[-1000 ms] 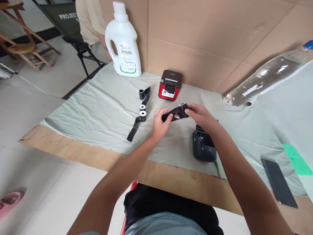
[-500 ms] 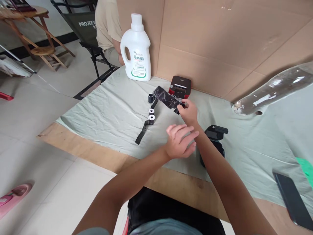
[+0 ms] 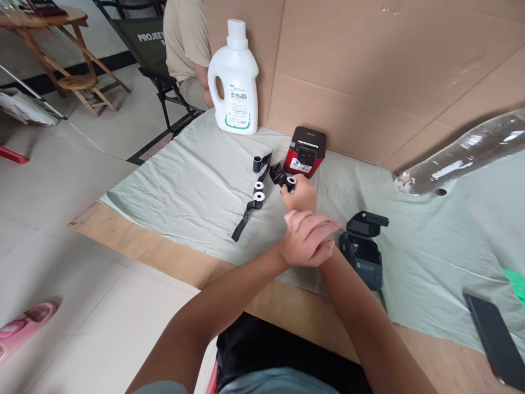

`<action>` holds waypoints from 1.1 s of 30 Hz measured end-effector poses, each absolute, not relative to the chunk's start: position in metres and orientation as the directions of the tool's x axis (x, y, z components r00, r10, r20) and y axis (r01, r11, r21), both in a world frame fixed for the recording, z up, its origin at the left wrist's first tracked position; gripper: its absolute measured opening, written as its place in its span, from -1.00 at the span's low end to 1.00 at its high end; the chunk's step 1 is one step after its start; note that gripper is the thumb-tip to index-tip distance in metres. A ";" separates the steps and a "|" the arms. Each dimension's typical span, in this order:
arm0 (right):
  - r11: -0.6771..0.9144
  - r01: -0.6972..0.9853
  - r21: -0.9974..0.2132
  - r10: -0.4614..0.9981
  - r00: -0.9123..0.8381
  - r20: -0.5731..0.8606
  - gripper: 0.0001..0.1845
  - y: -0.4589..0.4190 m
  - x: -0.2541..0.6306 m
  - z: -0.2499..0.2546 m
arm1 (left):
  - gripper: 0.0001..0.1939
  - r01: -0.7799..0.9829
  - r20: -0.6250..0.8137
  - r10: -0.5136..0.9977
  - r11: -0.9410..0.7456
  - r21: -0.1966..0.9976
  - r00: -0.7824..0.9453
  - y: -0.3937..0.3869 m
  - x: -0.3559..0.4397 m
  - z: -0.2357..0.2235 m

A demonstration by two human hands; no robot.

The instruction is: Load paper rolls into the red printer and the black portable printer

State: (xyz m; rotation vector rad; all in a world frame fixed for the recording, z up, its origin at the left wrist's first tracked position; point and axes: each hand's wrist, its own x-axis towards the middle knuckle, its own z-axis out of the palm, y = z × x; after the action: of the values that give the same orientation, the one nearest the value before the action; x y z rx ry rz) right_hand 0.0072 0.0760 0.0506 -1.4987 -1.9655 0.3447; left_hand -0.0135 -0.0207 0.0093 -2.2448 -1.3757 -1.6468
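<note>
My right hand (image 3: 303, 194) is closed on a roll of black tape (image 3: 291, 184), its white end facing up and a loose crinkled strip trailing to the left. Over my right wrist lies my left hand (image 3: 309, 239), holding nothing, with its fingers stretched out and apart. To the left, more black rolls (image 3: 258, 198) stand on the cloth with unwound strips; two show white ends. Just beyond my right hand sits a small red and black box-like device (image 3: 308, 143). Right of my forearm rests a dark device with a raised lid (image 3: 363, 261).
A large white detergent bottle (image 3: 233, 82) stands at the back left, before a cardboard wall (image 3: 369, 71). A clear plastic-wrapped bundle (image 3: 471, 153) lies at the right, and a phone (image 3: 494, 336) near the front right. Another person (image 3: 186, 49) sits behind the bottle.
My right hand has drawn back toward me and left with the roll, from in front of the red and black device. The loose strip has swung lower. My left hand stays about where it was.
</note>
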 end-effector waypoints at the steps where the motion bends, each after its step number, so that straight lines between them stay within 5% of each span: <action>1: 0.324 0.774 -0.544 0.933 -0.167 0.318 -0.82 0.077 0.001 0.046 | -0.64 0.660 0.766 0.641 -0.597 0.456 0.051 -0.021 -0.014 0.010; 6: 0.362 0.806 -0.469 0.927 -0.259 0.271 -0.76 0.081 -0.011 0.031 | -0.62 0.671 0.755 0.655 -0.568 0.477 0.017 -0.019 -0.018 0.015; 10: 0.460 0.808 -0.369 0.882 -0.367 0.294 -0.51 0.085 0.000 0.047 | -0.59 0.660 0.763 0.646 -0.564 0.496 -0.022 -0.019 -0.019 0.017; 14: 0.834 0.525 -0.171 0.552 -0.794 0.254 -0.47 0.099 0.002 0.075 | -0.59 0.643 0.799 0.601 -0.603 0.472 -0.023 -0.019 -0.019 0.016; 18: 0.950 0.293 -0.109 0.303 -0.948 0.093 -0.67 0.115 -0.018 0.088 | -0.60 0.657 0.774 0.632 -0.592 0.466 0.020 -0.018 -0.019 0.015; 22: 0.880 0.322 -0.348 0.423 -0.866 0.266 -0.78 0.121 -0.027 0.100 | -0.61 0.677 0.790 0.613 -0.580 0.454 -0.004 -0.018 -0.020 0.014; 26: 0.649 0.242 -0.721 0.727 -0.476 0.495 -0.70 0.109 0.009 0.134 | -0.64 0.672 0.788 0.616 -0.580 0.461 -0.008 -0.022 -0.022 0.019; 30: 0.475 0.159 -0.866 0.869 -0.242 0.432 -0.57 0.073 0.084 0.167 | -0.58 0.643 0.840 0.494 -0.573 0.509 -0.225 -0.027 -0.021 0.037; 33: 0.313 0.151 -0.938 0.938 -0.204 0.280 -0.52 0.034 0.143 0.174 | -0.34 0.561 0.771 0.566 -0.551 0.617 -0.292 -0.030 -0.013 0.053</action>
State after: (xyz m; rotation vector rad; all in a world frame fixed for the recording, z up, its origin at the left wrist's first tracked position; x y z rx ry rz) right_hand 0.1427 0.0339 0.1736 -1.0143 -1.6047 1.0123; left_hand -0.0132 -0.0296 0.0534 -1.8711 -1.4894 -2.0422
